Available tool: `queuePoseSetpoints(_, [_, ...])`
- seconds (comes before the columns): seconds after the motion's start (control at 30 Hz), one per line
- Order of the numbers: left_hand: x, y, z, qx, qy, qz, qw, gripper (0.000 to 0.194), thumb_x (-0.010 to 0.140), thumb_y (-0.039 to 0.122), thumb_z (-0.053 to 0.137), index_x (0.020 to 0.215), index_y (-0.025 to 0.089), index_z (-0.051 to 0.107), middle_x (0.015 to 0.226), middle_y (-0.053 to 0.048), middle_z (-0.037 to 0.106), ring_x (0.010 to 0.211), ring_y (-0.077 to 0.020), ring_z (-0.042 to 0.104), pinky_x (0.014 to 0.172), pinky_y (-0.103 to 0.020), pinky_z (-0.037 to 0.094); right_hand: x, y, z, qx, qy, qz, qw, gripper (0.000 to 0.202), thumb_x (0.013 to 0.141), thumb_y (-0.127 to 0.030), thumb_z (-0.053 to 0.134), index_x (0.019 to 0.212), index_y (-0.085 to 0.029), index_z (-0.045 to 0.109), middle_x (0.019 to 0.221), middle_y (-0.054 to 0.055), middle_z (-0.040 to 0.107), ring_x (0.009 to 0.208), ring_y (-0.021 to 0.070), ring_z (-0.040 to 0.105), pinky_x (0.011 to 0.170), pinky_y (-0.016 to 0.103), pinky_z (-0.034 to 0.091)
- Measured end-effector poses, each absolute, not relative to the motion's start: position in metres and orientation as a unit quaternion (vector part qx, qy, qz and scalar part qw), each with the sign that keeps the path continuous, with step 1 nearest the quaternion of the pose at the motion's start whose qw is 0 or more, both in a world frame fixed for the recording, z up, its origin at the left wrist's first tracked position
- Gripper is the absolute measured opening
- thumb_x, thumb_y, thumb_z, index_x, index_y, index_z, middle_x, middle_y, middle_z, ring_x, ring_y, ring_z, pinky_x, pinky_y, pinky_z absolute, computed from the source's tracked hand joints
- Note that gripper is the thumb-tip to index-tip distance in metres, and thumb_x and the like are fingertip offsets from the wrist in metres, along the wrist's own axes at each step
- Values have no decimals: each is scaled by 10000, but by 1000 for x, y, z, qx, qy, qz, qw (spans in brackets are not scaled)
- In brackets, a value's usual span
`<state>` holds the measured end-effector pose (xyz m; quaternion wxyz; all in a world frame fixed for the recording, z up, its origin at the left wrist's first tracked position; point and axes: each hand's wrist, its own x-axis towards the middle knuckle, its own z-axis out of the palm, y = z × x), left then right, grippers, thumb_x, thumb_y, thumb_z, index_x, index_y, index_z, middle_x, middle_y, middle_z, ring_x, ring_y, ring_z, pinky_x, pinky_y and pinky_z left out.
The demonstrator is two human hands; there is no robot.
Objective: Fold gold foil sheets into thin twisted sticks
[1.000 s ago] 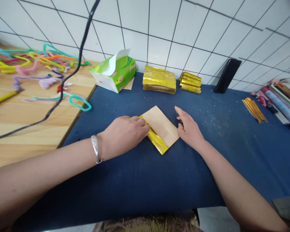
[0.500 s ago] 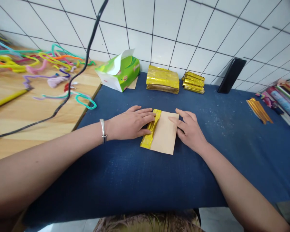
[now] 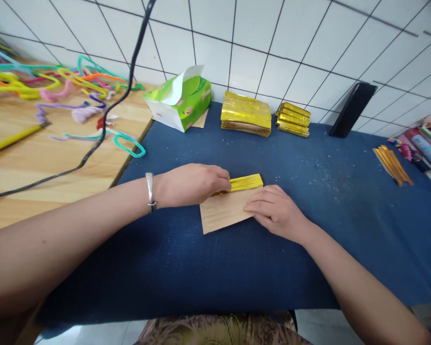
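Note:
A sheet of gold paper lies tan side up on the blue cloth. Along its far edge runs a folded gold strip. My left hand, wearing a silver bracelet, has its fingers closed on the strip's left part, which they hide. At the sheet's right edge, my right hand grips the paper with bent fingers; its thumb is near the lower right corner.
Toward the wall stand a green tissue pack, a stack of gold paper, folded gold pieces and a black upright object. Gold strips lie right. A black cable crosses the wooden table with pipe cleaners.
The sheet has turned so its gold folded strip now lies along the far edge instead of the left. My right hand has moved lower, and both hands' fingers have closed on the paper.

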<state>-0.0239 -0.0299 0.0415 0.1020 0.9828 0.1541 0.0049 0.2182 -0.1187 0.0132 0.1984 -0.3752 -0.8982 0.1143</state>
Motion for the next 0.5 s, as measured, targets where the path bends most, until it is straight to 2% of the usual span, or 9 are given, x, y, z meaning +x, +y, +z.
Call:
queuePoseSetpoints(0.13, [-28,-31,47,974,173,-1,144,267,890,194,396,1047,218,610,1069,-18,603,978,-131,553,844,-225,411,227,-114,15,-414,-866,174,221,155,848,-212,536,953,-234,648,925,11,678,887,162,574,827,350,413])
queuePoseSetpoints(0.27, [-32,-32,51,973,164,-18,162,272,855,255,466,1094,229,596,1089,-27,596,1000,-158,545,858,-244,412,226,-111,18,-468,-816,229,250,137,857,-269,545,935,-251,656,872,-11,685,834,141,578,808,314,436])
queuePoseSetpoints(0.5, [-33,-30,52,966,171,-21,193,386,827,151,418,1164,258,573,1107,-31,604,1018,-178,548,876,-273,410,210,-106,7,-578,-760,161,247,111,843,-290,542,843,-248,644,802,-17,667,743,151,569,718,301,429])
